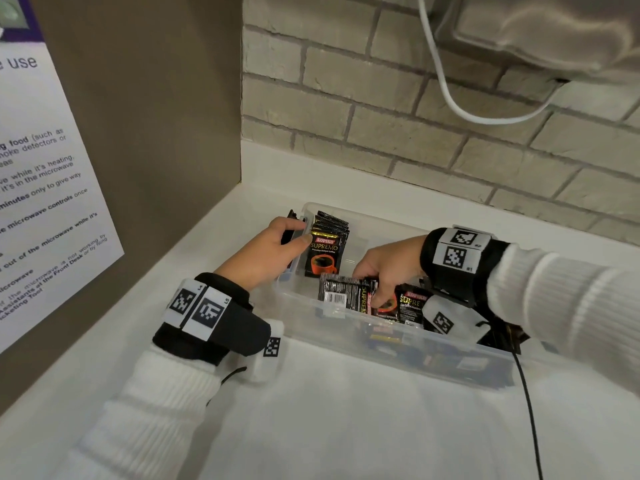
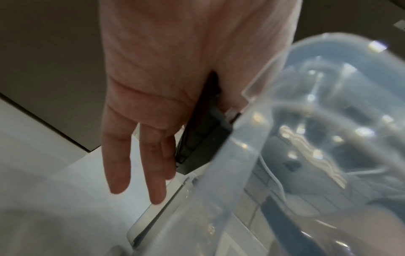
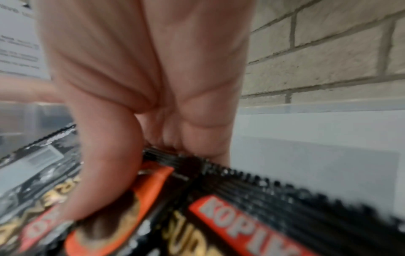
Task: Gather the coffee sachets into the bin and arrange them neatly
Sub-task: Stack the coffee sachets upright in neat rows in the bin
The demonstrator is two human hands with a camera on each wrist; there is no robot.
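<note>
A clear plastic bin [image 1: 298,313] stands on the white counter. At its left end a stack of black Kopiko sachets [image 1: 325,251] stands upright. My left hand [image 1: 273,247] grips that end of the bin, thumb over the rim against the stack; in the left wrist view my left hand [image 2: 157,104] lies beside the dark latch [image 2: 201,147] of the bin [image 2: 241,155], fingers pointing down outside. My right hand [image 1: 381,285] is inside the bin and pinches several sachets [image 1: 349,292] lying sideways. Up close, my right hand [image 3: 140,131] has its thumb on the sachets [image 3: 241,216].
More sachets [image 1: 384,336] lie low in the bin near its front wall. A brick wall [image 1: 381,133] runs behind, with a white cable [image 1: 446,88] hanging from it. A brown panel with a poster [image 1: 45,188] closes the left side. A black cable [image 1: 530,410] trails from my right wrist.
</note>
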